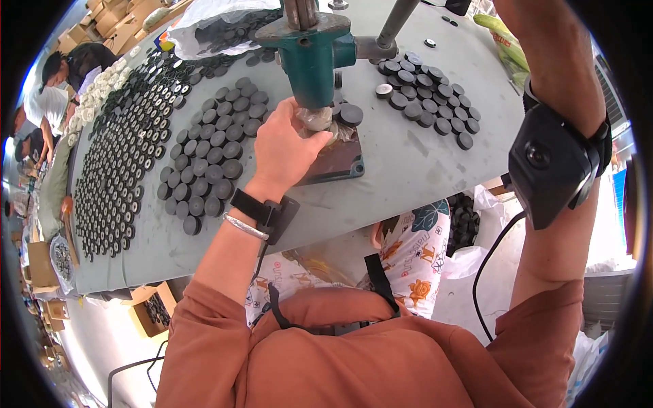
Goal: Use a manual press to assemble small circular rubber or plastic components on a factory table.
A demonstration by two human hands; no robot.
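My left hand (286, 146) reaches in under the head of a green arbor press (309, 71). Its fingers curl round the clear-plastic-wrapped lower end of the ram (314, 119), and the thumb points right above the base plate (333, 163). Whatever lies between the fingertips is hidden. Just right of the ram rests a black round cap (350, 114). The press's lever (396, 20) slants up to the right, out of the picture. My right arm (554, 251) is raised along the right side, and its hand lies beyond the top edge.
Black round caps (211, 149) lie left of the press, with rows of ringed discs (122, 163) farther left. Another group of caps (428, 95) sits to the right. A plastic bag of discs (224, 30) stands behind. Other people (75, 68) work at far left.
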